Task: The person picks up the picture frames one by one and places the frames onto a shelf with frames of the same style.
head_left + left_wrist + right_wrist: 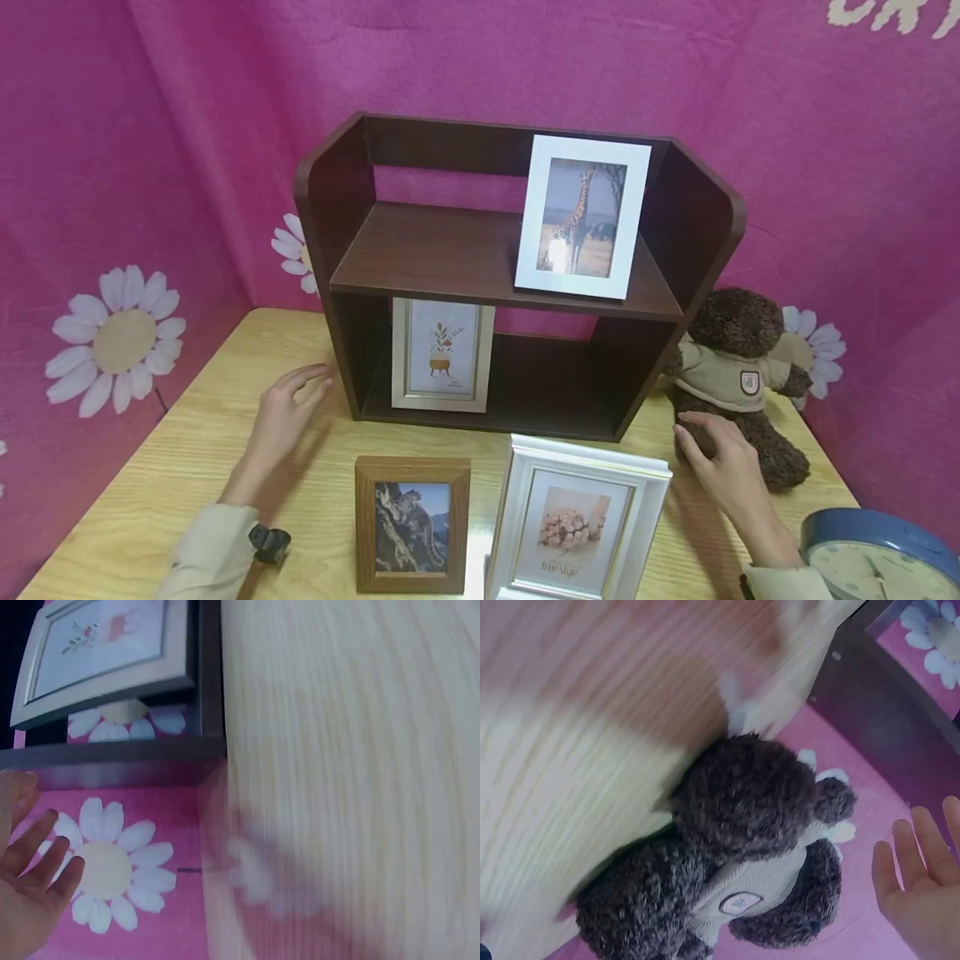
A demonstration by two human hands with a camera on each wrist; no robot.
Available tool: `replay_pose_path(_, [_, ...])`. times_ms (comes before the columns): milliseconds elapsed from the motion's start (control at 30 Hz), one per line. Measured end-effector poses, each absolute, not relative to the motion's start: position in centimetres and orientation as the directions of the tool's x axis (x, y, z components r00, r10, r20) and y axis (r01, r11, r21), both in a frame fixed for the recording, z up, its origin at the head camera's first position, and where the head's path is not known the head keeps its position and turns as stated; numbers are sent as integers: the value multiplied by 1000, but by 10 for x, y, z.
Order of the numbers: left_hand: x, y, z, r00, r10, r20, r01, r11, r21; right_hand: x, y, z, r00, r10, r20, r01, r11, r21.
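Observation:
A dark brown two-tier shelf point(442, 250) stands on the table. My left hand point(288, 412) is beside its left side panel, fingers loosely bent and holding nothing; in the left wrist view, the left hand point(34, 889) is near the panel's edge. My right hand point(723, 467) is at the right, by a dark brown teddy bear point(738, 383) in a beige shirt. The right wrist view shows a gap between the right hand point(922, 885) and the bear point(742, 802). A white giraffe picture frame point(527, 208) leans on the upper tier. On the lower tier stands a champagne-coloured plant picture frame point(442, 404).
In front of the shelf stand a brown wooden picture frame point(412, 468) and a larger white picture frame point(588, 458). A blue-rimmed clock point(877, 529) lies at the lower right. Pink cloth point(202, 108) with daisies hangs behind the wooden table point(112, 517).

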State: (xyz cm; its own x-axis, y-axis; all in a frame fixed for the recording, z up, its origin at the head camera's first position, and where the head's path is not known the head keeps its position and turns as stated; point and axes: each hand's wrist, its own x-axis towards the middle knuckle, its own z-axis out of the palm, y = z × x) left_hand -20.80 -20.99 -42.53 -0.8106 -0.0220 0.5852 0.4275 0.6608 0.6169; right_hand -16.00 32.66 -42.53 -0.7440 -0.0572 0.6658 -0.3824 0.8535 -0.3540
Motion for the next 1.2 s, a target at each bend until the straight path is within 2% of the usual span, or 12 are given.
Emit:
replay_pose_path(167, [-211,-202,-422,-842,-109,528,372,591,716,-154,320,-426,-748,-62,660,-408,828,-384])
replay_pose_path(300, [-213,-197,-418,-869,-173,464,312,536,784,-145,314,-426,-781,-36,623,-397,799,-452])
replay_pose_path(500, [-214,-190,-412,-876,-251,412,282,428,859,-129,302,-421,-830,-1,558,-381,732,-566])
replay_pose_path(733, [-217,-184,-412,-880,-306,364,230,394,890,-107,291,-423,-871,3,491,-358,680,-640])
replay_pose_path(967, [-219,-181,-410,-882,-311,355,232,370,900,-85,287,-429,-903,20,429,-313,654,-689])
replay_pose_path(1200, [-220,-181,-410,-888,-345,304,226,248,942,-70,278,-430,-886,43,462,-349,594,-725])
